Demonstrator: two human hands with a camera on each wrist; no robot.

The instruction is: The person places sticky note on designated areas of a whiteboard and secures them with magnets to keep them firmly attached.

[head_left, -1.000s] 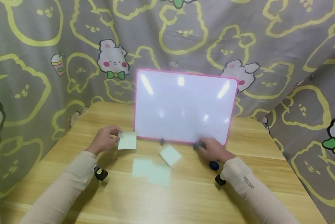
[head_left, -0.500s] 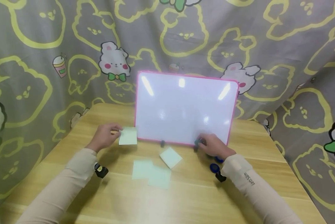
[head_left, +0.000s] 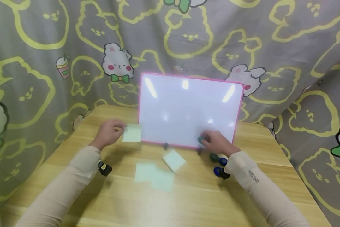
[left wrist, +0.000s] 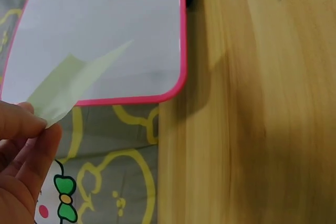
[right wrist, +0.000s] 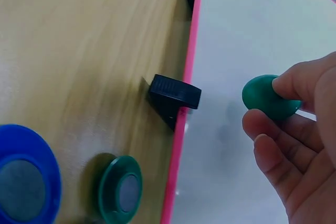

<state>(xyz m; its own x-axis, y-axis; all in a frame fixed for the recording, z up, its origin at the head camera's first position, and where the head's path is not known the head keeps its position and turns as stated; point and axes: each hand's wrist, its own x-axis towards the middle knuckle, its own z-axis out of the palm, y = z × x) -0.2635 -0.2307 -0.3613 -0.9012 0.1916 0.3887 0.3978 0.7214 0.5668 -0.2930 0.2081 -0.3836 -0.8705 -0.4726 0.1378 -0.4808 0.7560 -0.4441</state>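
Note:
My left hand (head_left: 108, 133) pinches a pale green sticky note (head_left: 132, 132) by its edge, just off the lower left corner of the whiteboard (head_left: 189, 110). In the left wrist view the note (left wrist: 68, 85) bends upward between thumb and fingers. Between the thumb and fingers of my right hand (head_left: 218, 142) is a green round magnet (right wrist: 265, 97), held in front of the board's lower right part. The pink-framed board leans upright on black clip feet (right wrist: 176, 94).
Two overlapping sticky notes (head_left: 162, 179) and a small pad-like note (head_left: 174, 160) lie on the wooden table (head_left: 187, 201). Another green magnet (head_left: 214, 157) and two blue magnets (head_left: 223, 161) lie below my right wrist. A patterned curtain (head_left: 147, 34) hangs behind.
My left hand has raised the sticky note toward the board's lower left corner. My right hand has lifted the green magnet from near the foot up before the board.

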